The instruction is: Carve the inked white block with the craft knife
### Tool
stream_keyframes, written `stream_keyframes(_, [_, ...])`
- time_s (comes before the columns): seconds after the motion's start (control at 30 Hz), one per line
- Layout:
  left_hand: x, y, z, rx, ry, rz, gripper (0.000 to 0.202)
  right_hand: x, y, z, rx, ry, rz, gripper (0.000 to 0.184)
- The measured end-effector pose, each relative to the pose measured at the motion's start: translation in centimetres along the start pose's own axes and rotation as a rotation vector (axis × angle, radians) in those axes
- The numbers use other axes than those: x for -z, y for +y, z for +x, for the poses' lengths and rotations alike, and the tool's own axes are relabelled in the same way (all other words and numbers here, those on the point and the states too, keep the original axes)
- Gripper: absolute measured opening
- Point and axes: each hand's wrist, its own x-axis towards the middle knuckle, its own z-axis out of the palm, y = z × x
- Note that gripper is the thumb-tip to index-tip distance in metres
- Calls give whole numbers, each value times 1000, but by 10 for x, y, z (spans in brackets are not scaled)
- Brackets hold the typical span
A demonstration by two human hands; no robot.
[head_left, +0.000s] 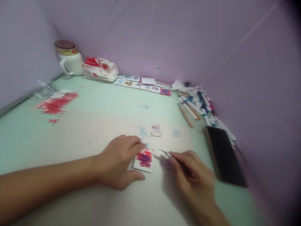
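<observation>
My left hand (118, 161) lies on the pale green table (94, 119), its fingers and thumb pressed round a small white tile (144, 160) with a red and purple mark on it. My right hand (191, 174) is closed in a pinch on a thin metal-tipped tool (166, 153), whose point hovers just right of the tile. Coloured characters are drawn on the table just beyond both hands.
A dark phone (224, 157) lies to the right. Several markers (202, 108) pile along the right wall. A row of character tiles (143, 84), a tissue pack (100, 69) and a white lidded mug (69, 59) line the back. Red scraps (56, 105) lie at left.
</observation>
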Motion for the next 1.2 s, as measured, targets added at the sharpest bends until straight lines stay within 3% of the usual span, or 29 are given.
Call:
stream_keyframes(0.17, [-2,2,-2,-19,13,-54,32,-1,-4,-5,100,-21,-94,13])
stream_keyframes(0.3, [-2,3,-2,-21,5,-90,36,-1,-9,-10,157,-57,-182,16])
stream_keyframes(0.73, [-4,4,-2,31,-11,-103,39,-5,-17,-10,157,-101,-370,22])
stream_keyframes(1.03, [1,7,2,42,-22,-202,27,-6,-22,-7,191,-94,-481,24])
stream_keyframes(1.2, [2,8,0,37,-20,-225,42,-11,-23,-8,228,-54,-507,24])
